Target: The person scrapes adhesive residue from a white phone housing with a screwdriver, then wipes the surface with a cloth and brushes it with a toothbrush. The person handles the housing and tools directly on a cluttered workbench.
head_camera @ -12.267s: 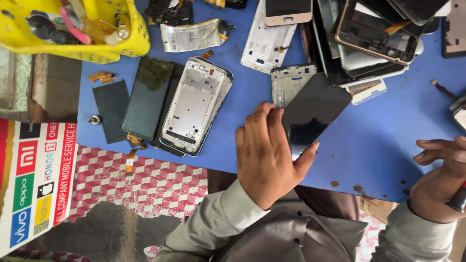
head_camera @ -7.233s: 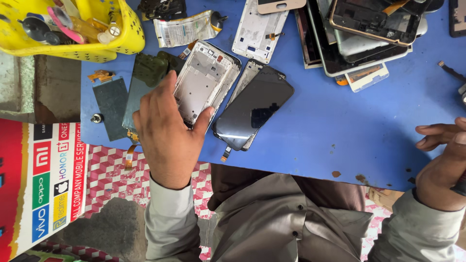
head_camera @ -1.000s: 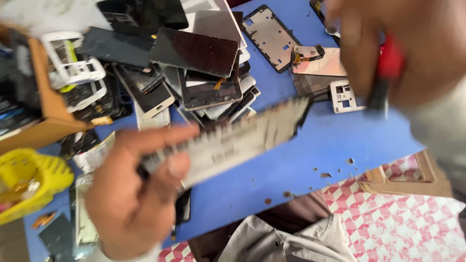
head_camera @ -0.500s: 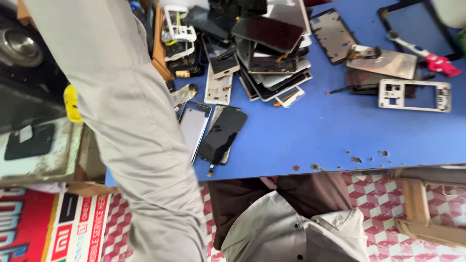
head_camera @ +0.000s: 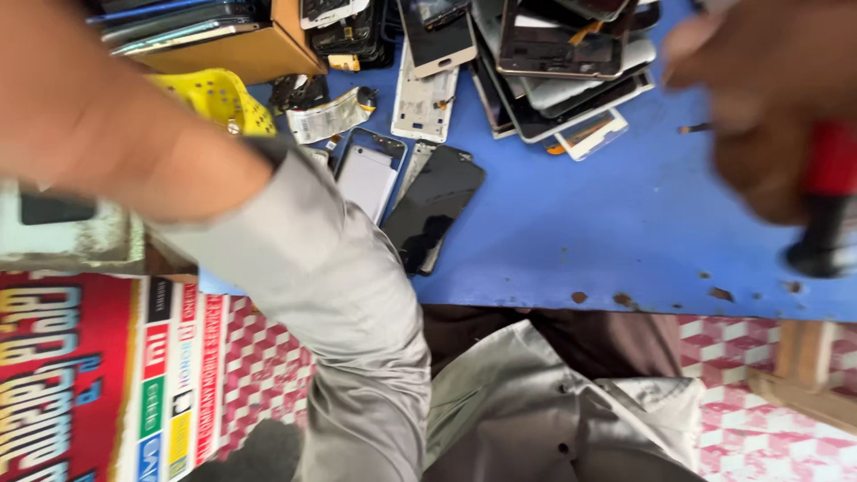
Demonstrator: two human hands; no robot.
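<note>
My left hand (head_camera: 62, 98) is raised close to the camera at the upper left, a blur of skin above the grey sleeve (head_camera: 339, 295); I cannot make out its fingers or anything in them. My right hand (head_camera: 768, 107), also blurred, hovers over the right side of the blue table (head_camera: 589, 241) and grips a tool with a red and black handle (head_camera: 826, 205). A black phone screen (head_camera: 437, 210) and a silver phone frame (head_camera: 368, 174) lie side by side on the table between my hands, nearer the left sleeve.
A heap of phone screens and frames (head_camera: 553, 54) fills the table's far edge. A white back panel (head_camera: 427, 94), a yellow basket (head_camera: 214, 94) and a cardboard box (head_camera: 241, 54) sit at the back left. A colourful poster (head_camera: 89, 375) lies on the pink checked floor (head_camera: 268, 357).
My right hand with the red-handled tool has come into view at the right. My left arm has swung across the left side, closer to the camera. The view has shifted.
</note>
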